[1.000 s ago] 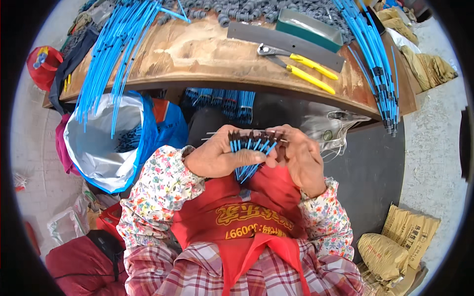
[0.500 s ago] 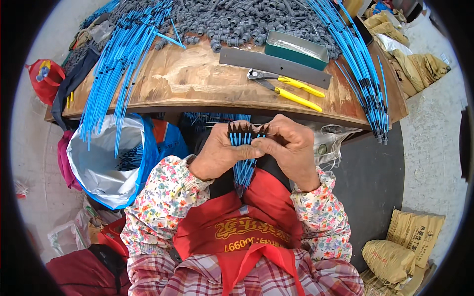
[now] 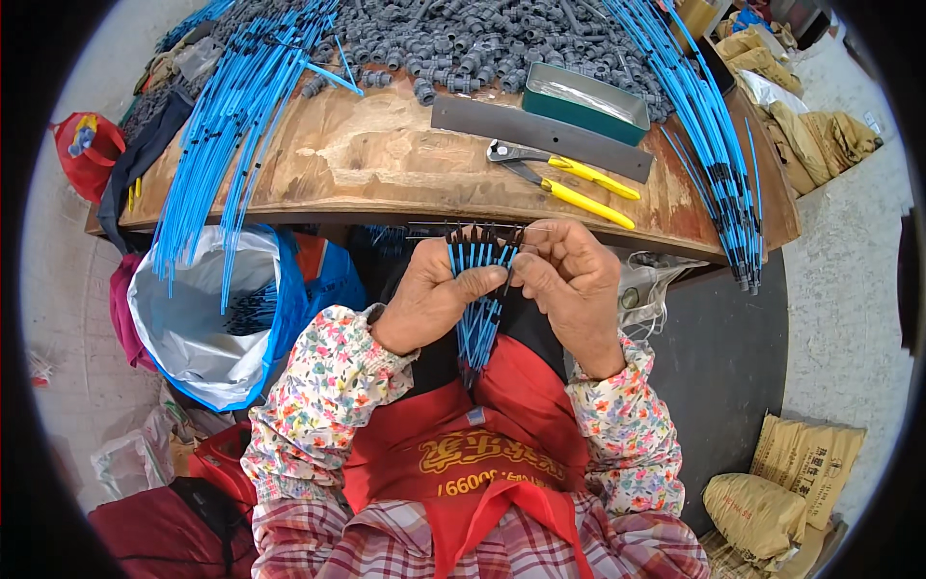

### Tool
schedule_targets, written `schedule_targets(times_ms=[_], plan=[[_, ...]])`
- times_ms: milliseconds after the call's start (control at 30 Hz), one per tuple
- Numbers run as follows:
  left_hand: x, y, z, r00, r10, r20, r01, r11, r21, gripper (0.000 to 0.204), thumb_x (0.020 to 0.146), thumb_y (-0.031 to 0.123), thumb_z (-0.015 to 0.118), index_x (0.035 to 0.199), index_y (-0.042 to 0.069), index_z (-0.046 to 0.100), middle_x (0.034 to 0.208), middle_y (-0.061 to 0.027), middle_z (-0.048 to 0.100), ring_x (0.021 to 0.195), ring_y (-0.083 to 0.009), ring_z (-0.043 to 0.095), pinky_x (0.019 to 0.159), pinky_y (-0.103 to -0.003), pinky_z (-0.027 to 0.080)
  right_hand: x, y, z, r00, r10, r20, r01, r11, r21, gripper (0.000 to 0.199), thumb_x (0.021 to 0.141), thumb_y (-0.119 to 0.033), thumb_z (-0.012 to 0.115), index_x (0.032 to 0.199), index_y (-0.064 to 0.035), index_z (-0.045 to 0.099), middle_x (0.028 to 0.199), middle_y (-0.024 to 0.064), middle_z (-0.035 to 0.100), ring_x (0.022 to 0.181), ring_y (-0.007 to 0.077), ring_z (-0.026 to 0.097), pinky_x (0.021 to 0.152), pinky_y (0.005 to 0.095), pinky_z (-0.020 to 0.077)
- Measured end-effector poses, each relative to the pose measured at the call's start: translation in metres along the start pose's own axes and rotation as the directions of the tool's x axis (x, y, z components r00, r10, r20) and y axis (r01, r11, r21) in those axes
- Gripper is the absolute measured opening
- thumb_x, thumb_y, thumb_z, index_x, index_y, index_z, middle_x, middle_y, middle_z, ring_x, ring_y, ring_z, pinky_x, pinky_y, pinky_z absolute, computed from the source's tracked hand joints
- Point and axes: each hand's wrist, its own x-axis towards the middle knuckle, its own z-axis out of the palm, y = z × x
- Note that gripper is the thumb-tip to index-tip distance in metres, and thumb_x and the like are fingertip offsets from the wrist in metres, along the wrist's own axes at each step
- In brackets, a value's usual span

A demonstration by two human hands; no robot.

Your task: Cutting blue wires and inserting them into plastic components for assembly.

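Over my lap, a fanned bundle of thin blue rods with black tips (image 3: 476,333) hangs between my hands, its lower ends gathered together. My left hand (image 3: 431,294) is closed around the bundle's left side, the thumb lying across the rods. At the right edge of the fan, my right hand (image 3: 571,285) pinches a black-tipped rod between thumb and fingers. A thin metal wire (image 3: 431,225) runs sideways along the black tips. The fingers behind the bundle are hidden.
On the wooden table (image 3: 347,154) lie yellow-handled pliers (image 3: 588,198), a grey metal strip (image 3: 540,140), a green tray (image 3: 588,114) and a heap of grey fittings (image 3: 463,43). Blue rods overhang the table at left (image 3: 217,154) and right (image 3: 709,125). A silver-lined blue bag (image 3: 203,338) stands left.
My right hand has shifted slightly right and turned, its fingers now at the fan's right edge. The left hand keeps its hold. The view has shifted a little.
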Motion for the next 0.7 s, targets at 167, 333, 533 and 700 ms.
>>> schedule_targets(times_ms=[167,333,533,700], plan=[[0.003,0.002,0.0,0.999,-0.035,0.022,0.035,0.999,0.005,0.012,0.087,0.009,0.064,0.094,0.0,0.063,0.083,0.0008,0.062,0.077,-0.0067,0.055,0.07,-0.023,0.044,0.0,0.003,-0.002,1.0,-0.012,-0.015,0.012,1.0,-0.014,0.008,0.088,-0.004,0.059,0.089,0.0015,0.053,0.07,0.0003,0.055,0.059,0.0038,0.051,0.051,0.0179,0.0421],[0.001,0.0,0.0,0.999,-0.04,0.022,0.041,0.998,-0.049,0.013,0.086,0.009,0.064,0.095,0.0,0.063,0.084,0.0005,0.063,0.078,-0.0069,0.056,0.071,-0.023,0.045,0.0,0.008,0.0,0.998,-0.056,-0.014,0.056,0.998,0.001,0.006,0.09,-0.004,0.054,0.087,-0.0001,0.051,0.072,0.0008,0.055,0.06,0.004,0.052,0.05,0.0172,0.0426],[0.002,-0.001,-0.001,1.0,-0.008,0.011,0.008,0.999,-0.051,0.011,0.086,0.009,0.064,0.093,-0.001,0.064,0.088,-0.0006,0.065,0.079,-0.0069,0.056,0.072,-0.023,0.045,0.0,0.012,0.002,0.997,-0.068,-0.032,0.072,0.981,0.178,0.005,0.091,-0.004,0.053,0.088,-0.0006,0.05,0.075,0.0022,0.055,0.061,0.004,0.053,0.05,0.0172,0.0444],[0.003,0.002,0.009,0.998,0.053,-0.016,-0.054,0.997,-0.057,0.015,0.09,0.014,0.061,0.088,-0.001,0.063,0.081,-0.0001,0.062,0.071,-0.0058,0.052,0.064,-0.022,0.043,0.002,0.011,-0.001,0.994,-0.103,-0.044,0.106,0.99,0.098,0.007,0.088,-0.001,0.057,0.092,0.0008,0.052,0.077,0.0027,0.055,0.063,0.0048,0.054,0.05,0.0178,0.0452]])
